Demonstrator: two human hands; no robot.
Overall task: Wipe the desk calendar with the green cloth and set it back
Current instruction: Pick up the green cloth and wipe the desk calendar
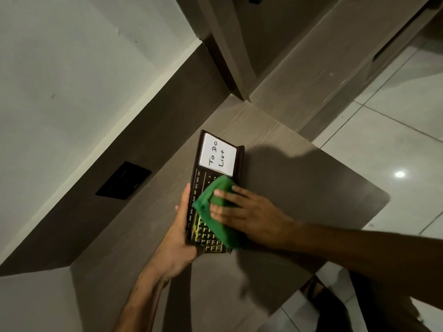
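Calendar [217, 164] on brown desk [299, 188]; right-hand fingers [225, 194] spread pressing green cloth [215, 200], tiled floor [395, 130] beyond.

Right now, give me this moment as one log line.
step: wiping | left hand: holds calendar edge | right hand: presses cloth on calendar face | calendar: on desk

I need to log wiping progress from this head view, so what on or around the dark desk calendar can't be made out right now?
- Dark desk calendar, head view: its middle date grid is hidden under the folded green cloth and the right hand.
- Its left edge is covered by the left hand.
- Gold digits near its lower end: glare and blur make them unreadable.
- Dust or smears: too dim to judge.
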